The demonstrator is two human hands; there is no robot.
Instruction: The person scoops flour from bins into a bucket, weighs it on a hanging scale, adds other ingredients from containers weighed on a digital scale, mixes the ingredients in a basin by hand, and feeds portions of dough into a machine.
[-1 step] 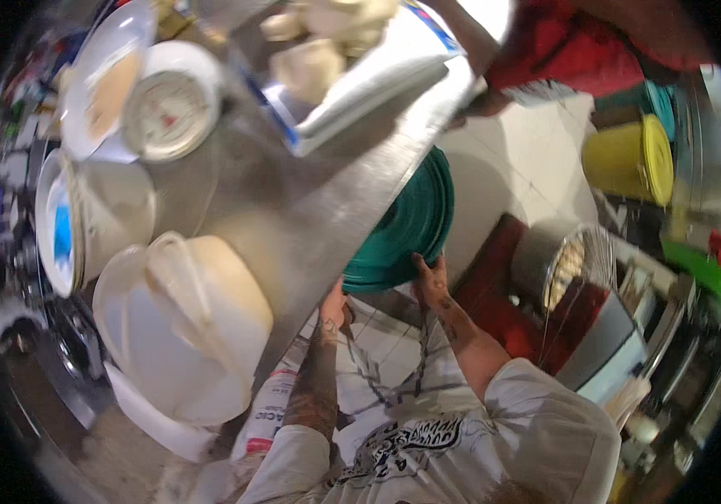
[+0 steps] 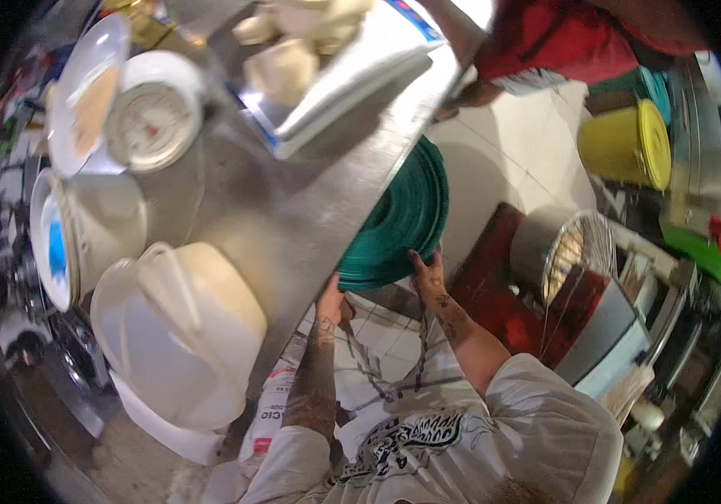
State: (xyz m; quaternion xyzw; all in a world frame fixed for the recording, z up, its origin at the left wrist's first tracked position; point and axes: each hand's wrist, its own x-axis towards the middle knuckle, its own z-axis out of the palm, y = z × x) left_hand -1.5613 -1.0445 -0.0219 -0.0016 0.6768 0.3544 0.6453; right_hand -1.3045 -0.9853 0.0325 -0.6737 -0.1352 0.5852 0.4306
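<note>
tub [image 2: 402,223]: just beside table [image 2: 239,189], partly hidden by its edge | left hand [image 2: 329,301] and right hand [image 2: 429,274]: grasping tub's near side, spread apart, seemingly for balance | scale [image 2: 152,126], pail [image 2: 177,370]: on table, likely for easy reach

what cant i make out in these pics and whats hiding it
Head view: the left part of the green round object, hidden by the metal table.
Head view: some fingers of the left hand, out of sight at the object's rim, so its exact grip is unclear.
Head view: the reading on the white dial scale, too blurred.
Head view: the co-worker in red, cut off by the top edge.
</note>
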